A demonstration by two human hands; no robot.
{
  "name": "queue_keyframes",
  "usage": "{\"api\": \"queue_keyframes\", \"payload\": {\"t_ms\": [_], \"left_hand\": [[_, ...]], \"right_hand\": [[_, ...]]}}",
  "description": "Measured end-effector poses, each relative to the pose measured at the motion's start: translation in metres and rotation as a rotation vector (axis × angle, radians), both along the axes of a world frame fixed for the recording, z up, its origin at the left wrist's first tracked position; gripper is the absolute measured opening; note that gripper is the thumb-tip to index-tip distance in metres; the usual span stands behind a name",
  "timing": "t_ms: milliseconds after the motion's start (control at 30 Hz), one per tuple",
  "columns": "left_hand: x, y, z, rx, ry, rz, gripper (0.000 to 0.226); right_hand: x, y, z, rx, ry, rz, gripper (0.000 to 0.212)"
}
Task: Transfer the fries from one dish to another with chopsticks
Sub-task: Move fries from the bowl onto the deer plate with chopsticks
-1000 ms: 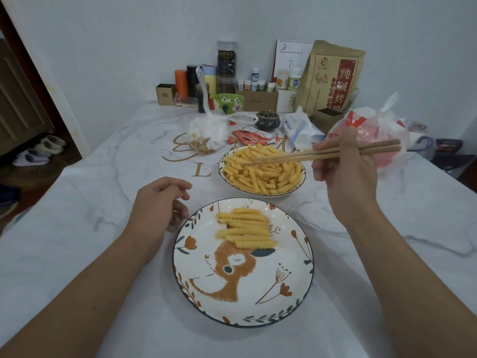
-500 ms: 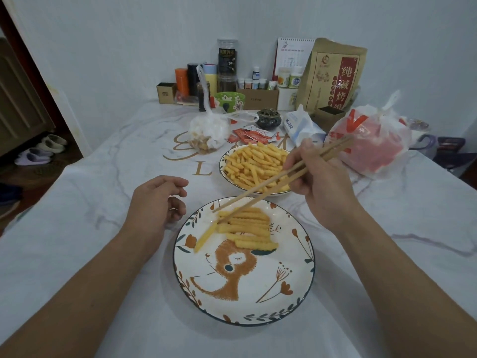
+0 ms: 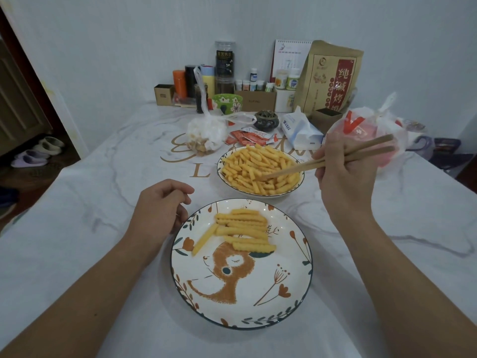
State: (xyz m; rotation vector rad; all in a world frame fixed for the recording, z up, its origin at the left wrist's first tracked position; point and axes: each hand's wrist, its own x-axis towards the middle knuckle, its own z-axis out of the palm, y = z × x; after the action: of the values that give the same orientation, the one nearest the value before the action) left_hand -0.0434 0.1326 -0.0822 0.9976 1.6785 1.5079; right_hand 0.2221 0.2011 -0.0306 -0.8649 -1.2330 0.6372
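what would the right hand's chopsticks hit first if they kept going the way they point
Most likely the fries piled in the far bowl: the chopsticks in the right hand already point down-left into them, though contact is unclear.

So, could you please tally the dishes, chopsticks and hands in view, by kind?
Dishes: 2, the far dish and the near plate
Chopsticks: 2, the chopsticks held as a pair
Hands: 2, the right hand and the left hand
Total: 6
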Motion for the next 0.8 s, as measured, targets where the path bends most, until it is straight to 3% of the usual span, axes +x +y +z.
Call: {"api": "queue_keyframes", "payload": {"t_ms": [167, 400, 500, 633, 800], "left_hand": [[-0.001, -0.001, 0.000, 0.002, -0.009, 0.004, 0.030], [0.000, -0.001, 0.001, 0.003, -0.001, -0.002, 0.030], [0.000, -0.001, 0.001, 0.003, -0.004, -0.005, 0.030], [-0.001, -0.001, 0.001, 0.007, -0.018, -0.005, 0.030], [0.000, -0.002, 0.001, 0.004, -0.008, -0.010, 0.030]], "right_hand": [[-0.008, -0.001, -0.006, 0.055, -0.147, 0.063, 0.040], [-0.003, -0.006, 0.008, -0.094, 0.175, 0.076, 0.054], [0.002, -0.003, 0.012, -0.176, 0.256, 0.206, 0.060], [0.005, -0.004, 0.017, -0.250, 0.250, 0.387, 0.063], [0.015, -0.006, 0.026, -0.243, 0.169, 0.409, 0.061]]}}
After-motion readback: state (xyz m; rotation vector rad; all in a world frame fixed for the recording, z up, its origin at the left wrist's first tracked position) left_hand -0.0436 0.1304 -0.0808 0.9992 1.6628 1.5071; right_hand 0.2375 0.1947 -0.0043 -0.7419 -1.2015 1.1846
